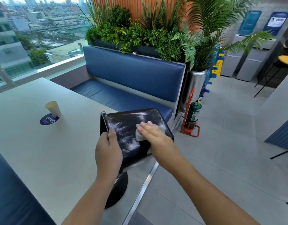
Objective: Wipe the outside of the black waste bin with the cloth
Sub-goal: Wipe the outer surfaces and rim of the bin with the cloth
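Our left hand (108, 150) grips the black waste bin (128, 120); our flat right hand (153, 133) presses the cloth (139, 135); we should overlap strokes.

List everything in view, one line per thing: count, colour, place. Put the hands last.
glossy plastic waste bin: one, black, held tilted at the table's edge
small wiping cloth: one, pale grey, on the bin's side
paper cup: one, cream, on the table
round sticker: one, purple, under the cup
rectangular table: one, white, left
padded bench: one, blue, behind the table
leafy plants: several, green, above the bench
fire extinguisher: one, green, floor, in orange stand
water dispensers: two, grey, far right
left hand: one, grips the bin's edge
right hand: one, flat on the cloth
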